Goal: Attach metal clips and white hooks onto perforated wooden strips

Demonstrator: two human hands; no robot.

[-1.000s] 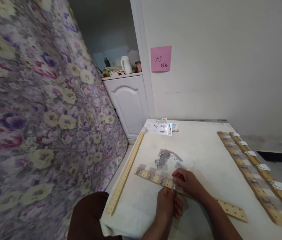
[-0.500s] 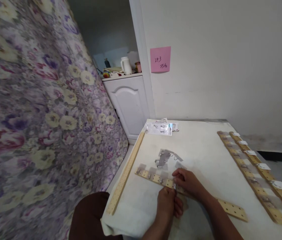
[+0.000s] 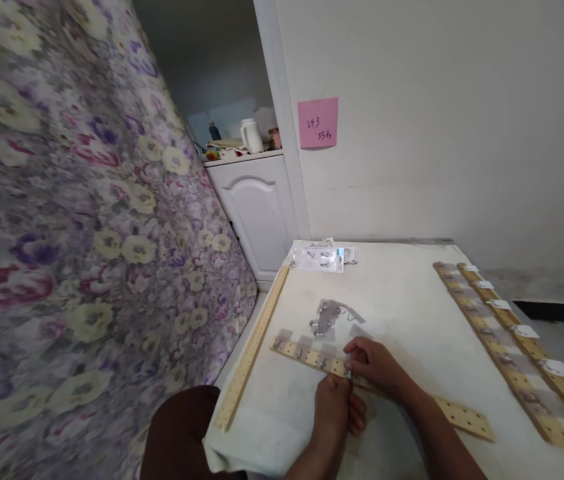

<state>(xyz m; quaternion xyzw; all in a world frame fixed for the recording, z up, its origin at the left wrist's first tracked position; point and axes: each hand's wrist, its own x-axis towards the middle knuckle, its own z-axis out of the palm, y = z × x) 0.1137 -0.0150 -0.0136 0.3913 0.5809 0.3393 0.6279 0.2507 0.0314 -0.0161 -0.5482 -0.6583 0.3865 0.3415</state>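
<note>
A pale wooden strip with rows of holes lies slantwise across the table. Several small metal hooks with clear plastic tabs sit along its left part, one of them a hook near that end. My left hand is closed at the strip's near edge, its fingers pinching another small metal hook. From the far side, my right hand has its fingertips bent and closed on the same hook. The fingers hide much of it. Just beyond lies a loose pile of hooks and clear tabs.
A bare holed strip runs along the table's left edge. Two strips on the right, a near one and an outer one, carry hooks and tabs. Hook packaging lies at the back. A floral curtain hangs at left.
The view has shifted very slightly. Both hands keep the same place at the strip, with only tiny finger movement around the hook.
</note>
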